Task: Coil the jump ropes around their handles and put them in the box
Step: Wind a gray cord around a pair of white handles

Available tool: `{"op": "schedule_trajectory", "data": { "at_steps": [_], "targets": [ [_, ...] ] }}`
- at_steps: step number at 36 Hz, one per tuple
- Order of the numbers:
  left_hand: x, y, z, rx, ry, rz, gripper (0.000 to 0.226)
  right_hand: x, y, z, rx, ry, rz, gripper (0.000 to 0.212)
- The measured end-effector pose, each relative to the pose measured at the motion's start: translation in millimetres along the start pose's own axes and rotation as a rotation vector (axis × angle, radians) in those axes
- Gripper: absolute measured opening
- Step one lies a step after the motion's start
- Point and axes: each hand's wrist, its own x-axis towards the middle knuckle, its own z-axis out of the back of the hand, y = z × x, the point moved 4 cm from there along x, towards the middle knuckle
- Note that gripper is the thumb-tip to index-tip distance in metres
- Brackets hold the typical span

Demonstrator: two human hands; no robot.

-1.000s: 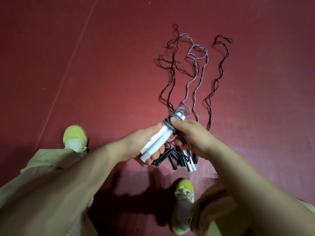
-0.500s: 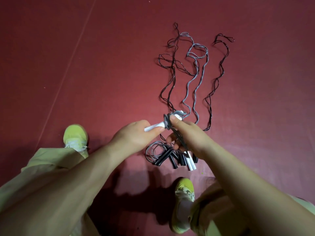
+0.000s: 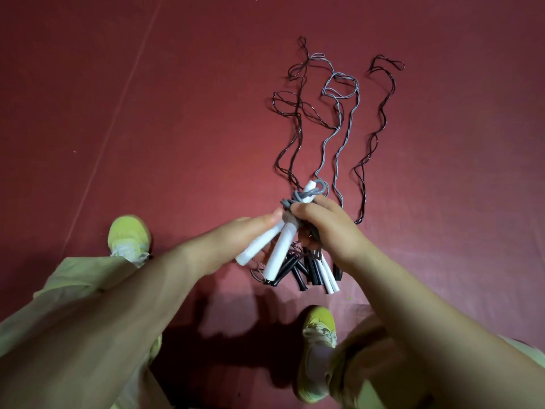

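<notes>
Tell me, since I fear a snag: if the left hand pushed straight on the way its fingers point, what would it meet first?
Probably the right hand, which grips the grey rope coiled on the white handles held by the left hand. Depth is unclear.

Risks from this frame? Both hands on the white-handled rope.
1. The two white handles splay apart below the left hand; the grey coil sits only at their top and may slip loose.
2. The right hand works directly above the handle pile on the floor, so a trailing cord could snag there.
3. No box is in view.
</notes>
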Motion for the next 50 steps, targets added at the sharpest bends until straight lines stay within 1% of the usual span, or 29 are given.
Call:
{"op": "schedule_trajectory", "data": {
  "at_steps": [2,4,6,7,10,12,13,15,16,19,22,25,27,29,32,34,38,40,43,44,46,47,48,49,50],
  "targets": [
    [0.6,-0.4,-6.5,-0.12,0.128,0.001,0.073,0.2,1.6,1.7,0.026,-0.001,0.024,0.013],
    [-1.7,1.3,-11.6,-0.206,0.239,0.105,0.086,0.2,1.9,3.8,0.057,0.017,0.05,0.011],
    [-3.7,2.7,-14.6,-0.316,0.333,0.162,0.092,0.0,2.7,4.1,0.11,0.069,0.077,0.015],
    [-5.3,2.4,-16.7,-0.39,0.397,0.175,0.093,-0.3,3.4,3.1,0.153,0.104,0.086,0.022],
    [-11.8,0.1,-21.9,-0.565,0.589,0.177,0.093,0.4,5.8,1.1,0.264,0.185,0.117,0.053],
    [-13.7,-1.3,-22.7,-0.583,0.618,0.168,0.089,-0.1,8.9,-0.6,0.267,0.226,0.141,0.058],
    [-13.6,-1.9,-22.1,-0.558,0.591,0.171,0.086,0.2,9.3,-1.0,0.255,0.24,0.137,0.054],
    [-11.1,-2.6,-19.2,-0.487,0.485,0.178,0.081,0.7,7.9,0.9,0.196,0.233,0.106,0.036],
    [-10.0,-3.2,-17.0,-0.456,0.421,0.187,0.078,1.3,6.2,2.9,0.149,0.212,0.083,0.03],
    [-8.7,-4.9,-11.3,-0.348,0.258,0.182,0.068,0.5,4.8,6.6,0.035,0.158,0.05,0.022],
    [-5.8,-1.9,-7.4,-0.212,0.103,0.138,0.065,1.4,3.3,5.8,-0.052,0.089,0.039,0.024],
    [-0.8,0.5,-5.0,0.012,-0.082,0.071,0.06,4.3,-4.4,3.5,-0.122,0.02,0.014,0.024],
    [1.3,-0.4,-6.1,0.088,-0.167,0.047,0.059,5.4,-7.9,1.4,-0.179,-0.009,0.0,0.025],
    [3.8,-0.1,-5.6,0.133,-0.216,0.02,0.064,6.6,-10.0,1.6,-0.18,-0.016,-0.009,0.025],
    [7.8,3.2,4.0,0.273,-0.304,-0.017,0.08,8.1,-11.8,5.6,-0.203,-0.038,-0.028,0.026],
    [7.7,3.5,9.5,0.364,-0.341,-0.043,0.083,8.4,-13.6,7.3,-0.248,-0.052,-0.046,0.028],
    [6.0,2.5,11.0,0.504,-0.391,-0.058,0.061,6.2,-15.2,4.7,-0.243,-0.026,-0.058,0.026],
    [5.3,0.8,14.9,0.613,-0.44,-0.049,0.062,5.2,-16.9,2.4,-0.169,0.003,-0.106,0.023],
    [3.9,-0.9,18.2,0.735,-0.506,-0.055,0.062,5.9,-19.5,-0.6,0.017,0.043,-0.188,0.021],
    [3.4,-1.3,17.7,0.76,-0.516,-0.069,0.059,6.1,-19.6,-1.6,0.052,0.049,-0.198,0.026],
    [1.8,-3.4,15.8,0.768,-0.529,-0.092,0.05,7.0,-20.6,-2.1,0.079,0.033,-0.205,0.053],
    [1.3,-4.7,15.1,0.756,-0.533,-0.096,0.046,6.8,-21.0,-1.5,0.077,0.018,-0.204,0.063],
    [0.6,-6.1,14.7,0.743,-0.536,-0.101,0.043,6.6,-21.4,-1.0,0.075,0.005,-0.199,0.064],
    [0.5,-7.1,14.7,0.733,-0.537,-0.102,0.041,6.6,-22.1,-0.4,0.075,-0.004,-0.191,0.058],
    [0.7,-7.9,14.7,0.723,-0.539,-0.105,0.04,6.7,-23.0,1.0,0.081,-0.014,-0.183,0.047]
  ]
}}
